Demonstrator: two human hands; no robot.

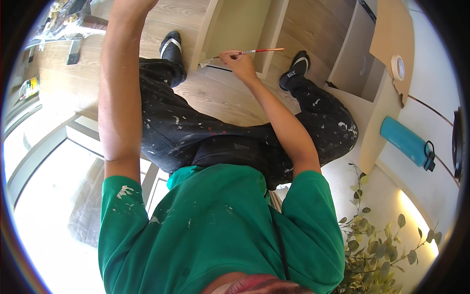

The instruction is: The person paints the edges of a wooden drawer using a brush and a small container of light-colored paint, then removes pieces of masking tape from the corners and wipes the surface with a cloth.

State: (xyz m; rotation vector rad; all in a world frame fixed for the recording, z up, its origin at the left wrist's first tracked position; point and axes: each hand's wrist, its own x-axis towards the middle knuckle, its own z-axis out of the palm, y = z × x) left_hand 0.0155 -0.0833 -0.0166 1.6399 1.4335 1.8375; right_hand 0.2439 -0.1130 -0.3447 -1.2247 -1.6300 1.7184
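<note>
My right hand (237, 62) is closed around a thin paintbrush (262, 50) with a reddish handle. Its bristle end points left, at the near left corner of a pale, shallow box-like furniture piece (272, 44) lying on the floor between my feet. From this view I cannot tell whether the bristles touch the corner. My left arm stretches far forward along the left side. Only part of my left hand (136, 4) shows at the top edge, its fingers cut off by the frame.
To the right, a cardboard piece (391, 36), a tape roll (397, 67) and a blue bottle (404, 141) rest on a white surface. An open cabinet (355, 68) stands beside my right foot. Leafy branches (372, 250) are at lower right. Clear plastic wrapping (68, 24) lies far left.
</note>
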